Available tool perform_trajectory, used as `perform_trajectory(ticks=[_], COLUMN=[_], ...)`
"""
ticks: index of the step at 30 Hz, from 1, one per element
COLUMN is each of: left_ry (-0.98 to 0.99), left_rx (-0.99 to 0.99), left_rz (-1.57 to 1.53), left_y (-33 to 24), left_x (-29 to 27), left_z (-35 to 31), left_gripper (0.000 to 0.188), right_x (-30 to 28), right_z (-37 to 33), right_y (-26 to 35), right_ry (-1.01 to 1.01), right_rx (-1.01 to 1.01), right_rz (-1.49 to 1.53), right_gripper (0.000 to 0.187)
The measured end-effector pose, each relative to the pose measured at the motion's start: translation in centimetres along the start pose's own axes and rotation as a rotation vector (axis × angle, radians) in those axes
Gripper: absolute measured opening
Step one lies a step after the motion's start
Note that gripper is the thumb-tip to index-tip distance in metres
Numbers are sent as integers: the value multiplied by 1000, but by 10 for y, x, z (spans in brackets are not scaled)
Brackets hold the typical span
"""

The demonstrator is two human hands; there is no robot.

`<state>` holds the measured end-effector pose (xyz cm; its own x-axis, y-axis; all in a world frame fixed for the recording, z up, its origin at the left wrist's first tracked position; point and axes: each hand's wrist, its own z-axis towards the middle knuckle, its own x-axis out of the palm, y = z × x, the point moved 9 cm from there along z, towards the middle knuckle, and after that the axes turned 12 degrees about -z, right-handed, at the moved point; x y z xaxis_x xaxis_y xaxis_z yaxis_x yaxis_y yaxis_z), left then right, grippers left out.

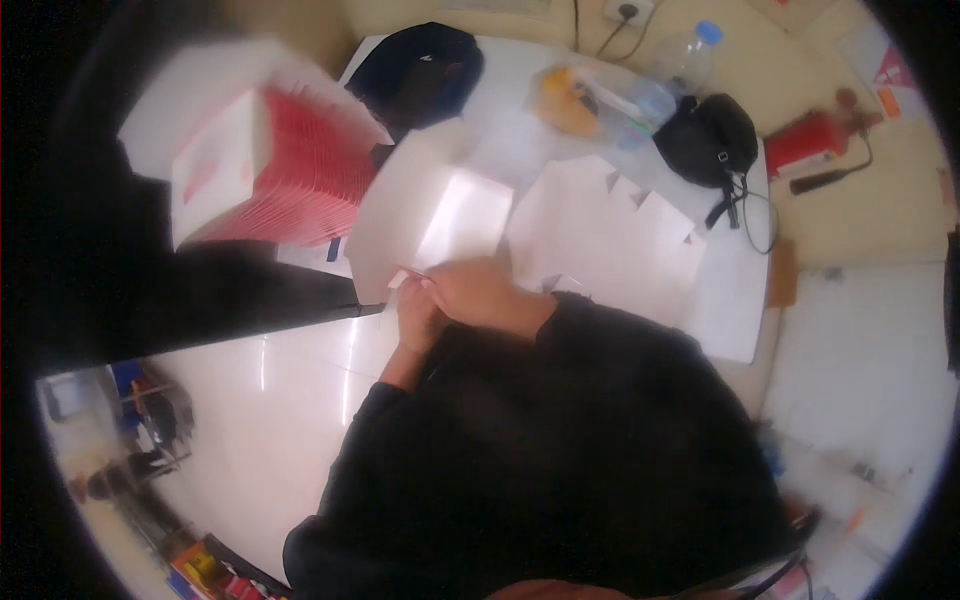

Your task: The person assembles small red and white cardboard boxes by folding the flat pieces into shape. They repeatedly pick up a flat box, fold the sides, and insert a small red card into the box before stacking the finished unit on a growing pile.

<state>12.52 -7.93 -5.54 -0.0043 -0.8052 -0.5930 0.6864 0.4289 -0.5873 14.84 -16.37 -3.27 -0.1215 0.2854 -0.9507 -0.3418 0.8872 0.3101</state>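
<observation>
Black clothing [590, 440], nearest; at near left of the desk [735, 300], my left hand [418, 315] and right hand [475, 292] pinch the white card [400, 205] by its edge, fingers pressed together, presumably for steadiness.

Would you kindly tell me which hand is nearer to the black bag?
Right: the right hand is below and left of the black bag in the picture; the left hand is farther left.
</observation>
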Motion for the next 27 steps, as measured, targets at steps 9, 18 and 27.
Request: perform_trajectory(ticks=[9, 18, 27], left_ry=[-6, 40, 82], left_rx=[197, 321, 347], left_rz=[163, 256, 289], left_y=[-19, -24, -28], left_x=[-9, -5, -5], left_z=[9, -6, -1], left_gripper=[19, 27, 32], right_x=[-15, -23, -65], right_z=[67, 62, -21], right_y=[-144, -126, -155], right_ry=[-49, -274, -428], right_rx=[210, 175, 105], right_rz=[-97, -117, 31], right_gripper=[23, 23, 21])
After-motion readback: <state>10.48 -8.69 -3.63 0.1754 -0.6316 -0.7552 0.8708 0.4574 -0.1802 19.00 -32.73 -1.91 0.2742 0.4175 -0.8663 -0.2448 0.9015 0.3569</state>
